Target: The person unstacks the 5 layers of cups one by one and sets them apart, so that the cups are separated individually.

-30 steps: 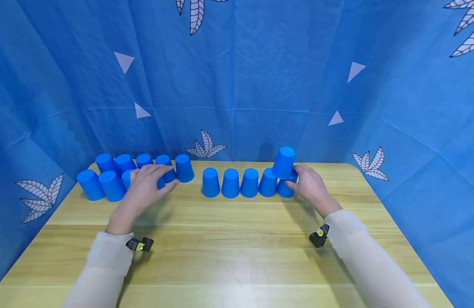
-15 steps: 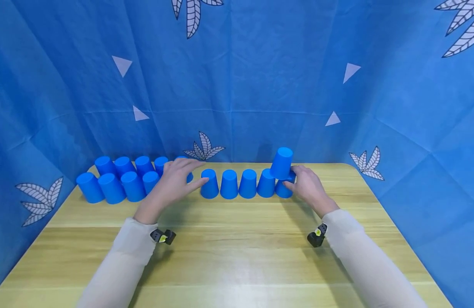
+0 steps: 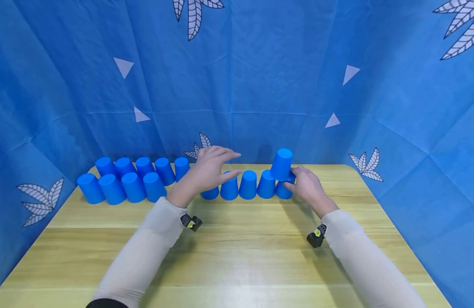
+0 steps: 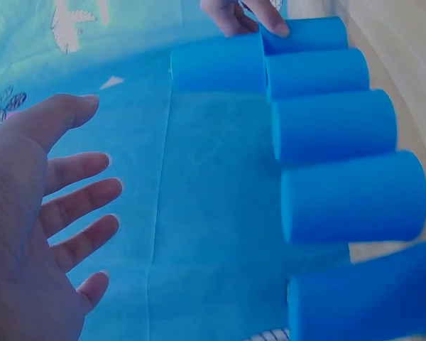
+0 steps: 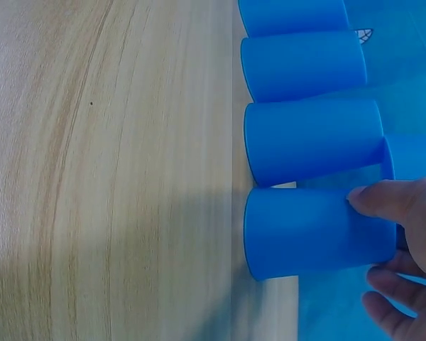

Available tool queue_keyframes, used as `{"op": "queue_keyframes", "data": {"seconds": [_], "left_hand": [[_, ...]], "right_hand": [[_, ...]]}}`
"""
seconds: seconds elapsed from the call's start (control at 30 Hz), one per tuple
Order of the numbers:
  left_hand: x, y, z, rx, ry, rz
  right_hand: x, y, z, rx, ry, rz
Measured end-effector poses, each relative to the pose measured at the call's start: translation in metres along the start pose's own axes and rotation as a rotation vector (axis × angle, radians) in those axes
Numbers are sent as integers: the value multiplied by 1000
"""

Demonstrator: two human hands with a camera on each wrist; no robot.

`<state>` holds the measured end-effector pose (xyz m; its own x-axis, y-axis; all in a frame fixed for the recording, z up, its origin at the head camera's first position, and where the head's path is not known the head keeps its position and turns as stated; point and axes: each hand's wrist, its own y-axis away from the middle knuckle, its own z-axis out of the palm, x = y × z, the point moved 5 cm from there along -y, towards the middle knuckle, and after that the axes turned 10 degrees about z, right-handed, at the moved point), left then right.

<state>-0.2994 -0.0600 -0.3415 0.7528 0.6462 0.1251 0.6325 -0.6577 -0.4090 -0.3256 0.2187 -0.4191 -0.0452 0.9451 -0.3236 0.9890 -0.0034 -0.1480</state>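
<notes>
Several upside-down blue cups stand in a row [image 3: 248, 185] at the table's middle back. One more blue cup [image 3: 282, 164] sits on top of the row's right end. My right hand [image 3: 304, 184] is at that end, thumb and fingers curled round the last blue cup [image 3: 282, 191], also seen in the right wrist view [image 5: 312, 231]; its index finger is by the upper cup's rim. My left hand [image 3: 211, 164] hovers open above the row's left end, holding nothing and partly hiding the leftmost cup [image 3: 211, 194]. The left wrist view shows its spread fingers [image 4: 71, 213] apart from the cups [image 4: 341, 192].
A second group of several upside-down blue cups [image 3: 133, 182] stands in two rows at the back left of the wooden table [image 3: 237, 256]. A blue patterned cloth [image 3: 237, 85] closes in the back and sides.
My left hand has left the cup group at the back left, moved right and risen over the middle row. The right hand and the stacked cup have stayed put.
</notes>
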Motion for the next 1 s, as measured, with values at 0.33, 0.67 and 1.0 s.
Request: {"op": "queue_keyframes", "data": {"seconds": [0.33, 0.67, 1.0], "left_hand": [[26, -45, 9, -28, -19, 60], [42, -78, 30, -81, -3, 67], [48, -113, 53, -114, -26, 31]], "right_hand": [[4, -2, 0, 2, -40, 4], [4, -2, 1, -32, -45, 31], [4, -3, 2, -37, -67, 29]]}}
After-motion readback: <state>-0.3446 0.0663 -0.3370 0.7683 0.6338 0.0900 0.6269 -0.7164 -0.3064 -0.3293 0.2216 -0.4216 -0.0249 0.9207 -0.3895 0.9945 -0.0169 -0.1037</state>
